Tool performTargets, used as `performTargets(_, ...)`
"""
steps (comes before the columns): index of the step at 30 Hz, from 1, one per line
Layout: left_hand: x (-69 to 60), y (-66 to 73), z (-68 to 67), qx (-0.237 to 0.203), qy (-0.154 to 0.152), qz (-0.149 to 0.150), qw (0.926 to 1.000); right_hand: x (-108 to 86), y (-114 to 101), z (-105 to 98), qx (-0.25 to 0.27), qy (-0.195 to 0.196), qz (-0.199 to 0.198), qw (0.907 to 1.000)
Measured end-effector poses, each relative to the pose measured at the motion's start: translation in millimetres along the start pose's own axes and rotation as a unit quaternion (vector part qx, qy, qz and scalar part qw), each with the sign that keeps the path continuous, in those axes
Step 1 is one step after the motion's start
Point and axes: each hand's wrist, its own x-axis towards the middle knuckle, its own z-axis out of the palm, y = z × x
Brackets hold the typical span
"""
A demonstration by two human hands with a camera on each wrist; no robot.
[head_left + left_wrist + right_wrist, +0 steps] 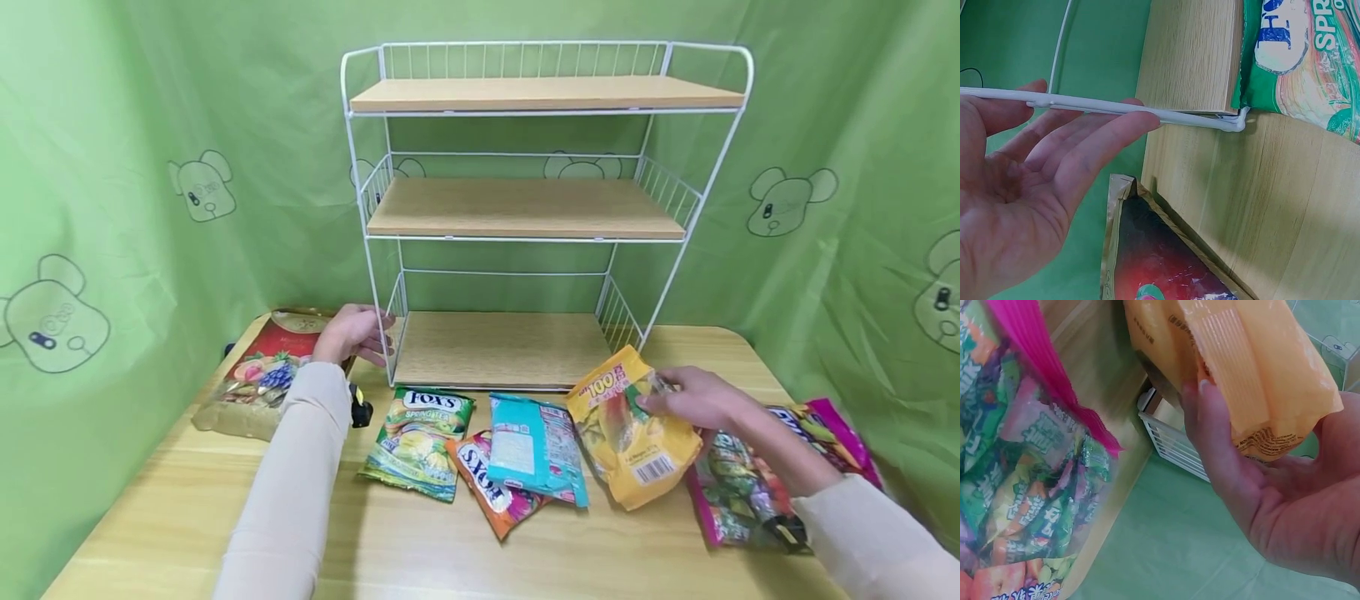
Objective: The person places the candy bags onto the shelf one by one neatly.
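My left hand (356, 335) touches the front left post of the white wire rack (1197, 120); its fingers lie fairly straight along the wire. My right hand (693, 398) grips a yellow bag of mango candy (633, 433), its printed front up in the head view. In the right wrist view, the thumb presses the yellow bag (1260, 369) near its back seam; the other fingers are mostly hidden. Left of the rack lies a red and gold bag with fruit pictures (273, 367). A clear candy bag with magenta edges (738, 483) lies beneath my right forearm.
In front of the rack lie a green Fox's candy bag (422, 442) and an orange Fox's bag (487, 483), partly covered by a teal packet (536, 446). The rack has three wooden shelves, including the middle shelf (525, 207). Green cloth (262, 108) surrounds the wooden table (420, 558).
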Motion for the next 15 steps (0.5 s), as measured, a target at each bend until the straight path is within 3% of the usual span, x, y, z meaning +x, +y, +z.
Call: performTargets(15,0.0,-1.4,-0.3,0.002,0.0,0.002,1.0,-5.9,-15,-7,-0.049,0.041,-0.022,0.9977)
